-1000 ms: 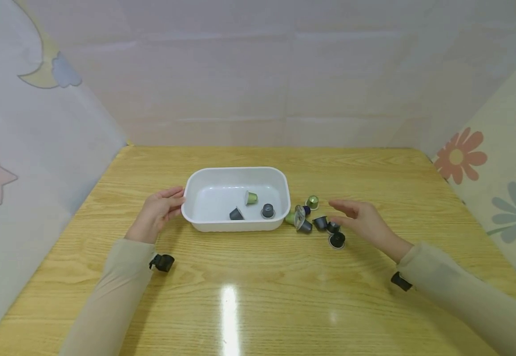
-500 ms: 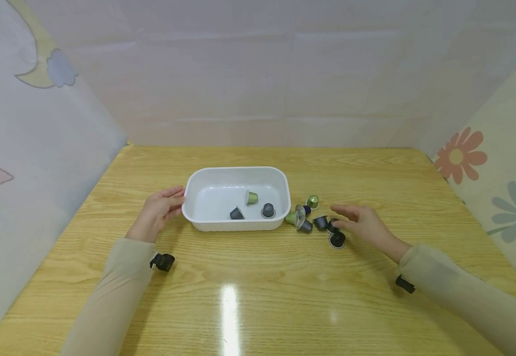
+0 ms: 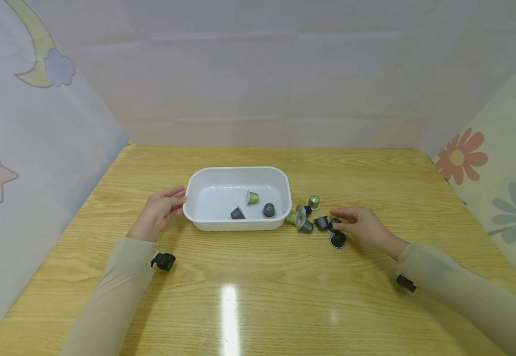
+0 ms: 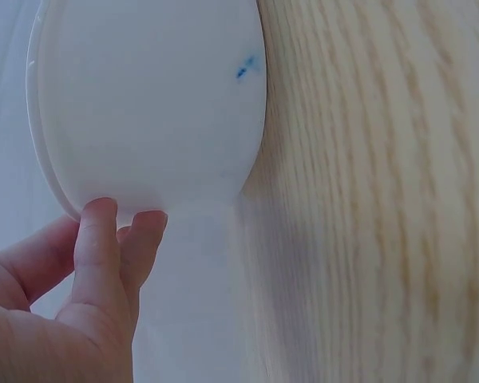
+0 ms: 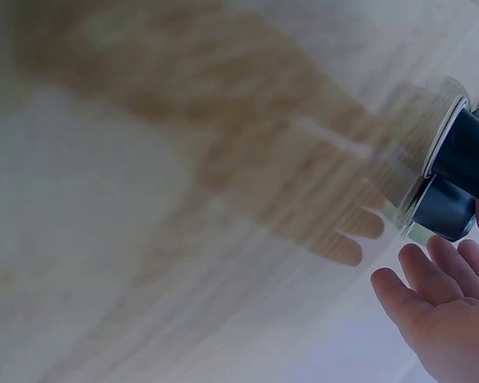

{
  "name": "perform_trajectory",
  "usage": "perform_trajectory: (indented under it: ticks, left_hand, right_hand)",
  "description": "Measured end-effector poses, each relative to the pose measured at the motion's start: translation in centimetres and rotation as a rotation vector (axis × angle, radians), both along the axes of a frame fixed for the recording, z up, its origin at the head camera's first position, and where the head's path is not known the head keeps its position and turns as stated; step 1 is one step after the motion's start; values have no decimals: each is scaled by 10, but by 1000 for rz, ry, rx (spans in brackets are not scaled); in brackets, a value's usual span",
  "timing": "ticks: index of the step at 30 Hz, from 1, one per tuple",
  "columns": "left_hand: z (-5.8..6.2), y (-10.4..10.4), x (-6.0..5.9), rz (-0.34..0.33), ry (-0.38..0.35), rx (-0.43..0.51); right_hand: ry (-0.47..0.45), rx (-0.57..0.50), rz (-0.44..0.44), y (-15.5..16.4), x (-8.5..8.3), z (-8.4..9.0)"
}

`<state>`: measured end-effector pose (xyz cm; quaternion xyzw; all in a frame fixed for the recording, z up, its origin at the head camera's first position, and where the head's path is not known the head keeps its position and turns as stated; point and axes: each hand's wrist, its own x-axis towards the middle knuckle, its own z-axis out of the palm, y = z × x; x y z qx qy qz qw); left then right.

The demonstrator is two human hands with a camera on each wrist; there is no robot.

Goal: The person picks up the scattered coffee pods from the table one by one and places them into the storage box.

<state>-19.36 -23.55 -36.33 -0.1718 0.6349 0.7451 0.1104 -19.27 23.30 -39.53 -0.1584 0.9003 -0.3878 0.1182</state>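
A white plastic tub (image 3: 237,226) with one green and two dark coffee capsules inside stands on the table in the head view. My left hand (image 3: 155,212) rests its fingertips against the tub's left end; in the left wrist view the straight fingers (image 4: 97,251) touch the end wall under the rim. My right hand (image 3: 362,227) reaches in from the right at the loose capsules, thumb and fingers spread at a dark capsule (image 3: 333,226). Just in front of that sits a black capsule (image 3: 338,240). In the right wrist view the fingertips lie right at a dark capsule (image 5: 445,209).
More loose capsules lie between the tub and my right hand: a green capsule (image 3: 313,201) at the back, a grey capsule (image 3: 305,226) on its side and a dark capsule (image 3: 321,222). The wooden table (image 3: 284,287) has patterned fabric walls behind and at both sides.
My right hand has come down slightly toward the dark capsules, mostly in the first half second. The left hand and the tub stay in place.
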Motion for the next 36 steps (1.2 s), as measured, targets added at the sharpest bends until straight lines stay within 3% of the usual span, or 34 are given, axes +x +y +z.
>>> perform_trajectory:
  ticks: [16,22,26,30,36]
  left_hand:
    - [0,0,-1,12,-19,-28]
    - [-2,-4,0,-9,0,-47]
    - [-4,-6,0,-22,19,-6]
    - [-2,-3,-1,2,-7,-41]
    - [2,1,-3,36,-43,-24]
  right_hand:
    - [10,55,4,0,-8,-6]
    - [10,62,-18,-1,-5,0]
    - [9,63,-31,-2,-3,5]
    - [4,50,-47,-4,-1,10]
    - [51,42,-47,-5,0,19]
